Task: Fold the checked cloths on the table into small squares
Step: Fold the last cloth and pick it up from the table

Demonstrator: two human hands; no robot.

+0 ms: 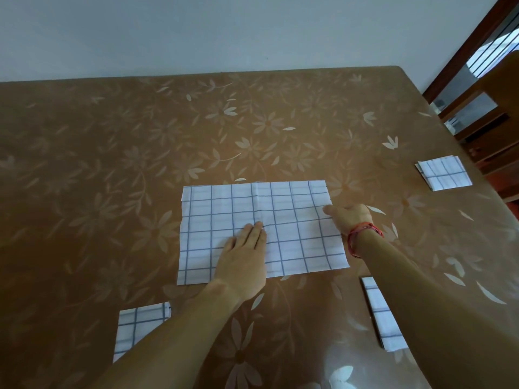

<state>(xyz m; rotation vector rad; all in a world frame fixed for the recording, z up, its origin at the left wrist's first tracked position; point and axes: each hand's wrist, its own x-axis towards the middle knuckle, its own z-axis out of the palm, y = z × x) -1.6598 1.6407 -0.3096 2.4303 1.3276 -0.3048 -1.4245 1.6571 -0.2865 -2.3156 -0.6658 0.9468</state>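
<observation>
A white cloth with blue checks (pixel 292 234) lies flat in the middle of the table as a wide rectangle, with a crease down its centre. My left hand (pixel 244 255) rests palm down on its near middle, fingers together and pointing along the crease. My right hand (pixel 349 217) is at the cloth's right edge, thumb on top of the fabric; its fingers are hidden beneath the hand. A red thread band circles that wrist. Three folded checked cloths lie around: one at the far right (pixel 443 173), one near right (pixel 383 315), one near left (pixel 137 327), partly hidden by my forearm.
The table (pixel 140 164) wears a brown cover with a pale flower print and reaches a plain wall at the back. A dark wooden chair (pixel 483 108) stands just past the table's right edge, with a window frame behind it.
</observation>
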